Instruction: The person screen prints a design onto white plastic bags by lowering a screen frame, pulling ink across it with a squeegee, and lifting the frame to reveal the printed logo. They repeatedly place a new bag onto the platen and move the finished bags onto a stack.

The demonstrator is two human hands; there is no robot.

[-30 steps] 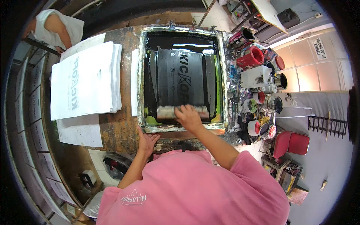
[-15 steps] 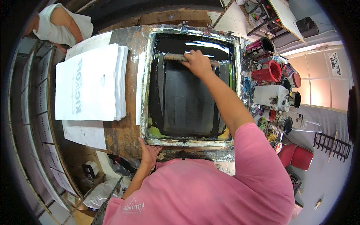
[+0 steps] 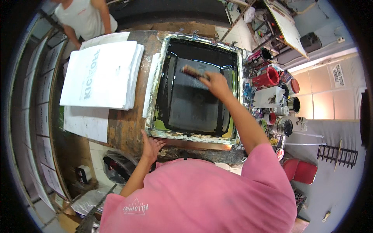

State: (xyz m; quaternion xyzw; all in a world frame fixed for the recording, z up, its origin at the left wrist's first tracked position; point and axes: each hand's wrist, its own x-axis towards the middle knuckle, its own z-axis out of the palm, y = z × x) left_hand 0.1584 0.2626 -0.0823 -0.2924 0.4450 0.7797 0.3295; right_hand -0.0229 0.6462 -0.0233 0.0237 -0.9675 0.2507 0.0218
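Note:
A screen-printing frame (image 3: 186, 137) lies on the table, its pale wooden rim stained with paint. Black ink coats the mesh (image 3: 192, 114), with green showing at the edges. My right hand (image 3: 217, 84) grips the end of a wooden-handled squeegee (image 3: 193, 72), its fingers closed around it. The squeegee is slanted over the far half of the mesh, and I cannot tell whether its blade touches. My left hand (image 3: 152, 146) is open at the near left corner of the frame, thumb up along the rim and fingers spread.
A stack of white printed bags (image 3: 101, 75) sits left on the stained wooden table (image 3: 126, 124). Paint cans, one a red pot (image 3: 267, 77), and a white jug (image 3: 269, 97) crowd the right edge. A person in a white top (image 3: 87, 19) stands far left, beside racks (image 3: 48, 112).
My right hand has brought the squeegee from the far end toward me, turning it from crosswise to slanted. My left hand stays by the corner. The other person now stands more upright.

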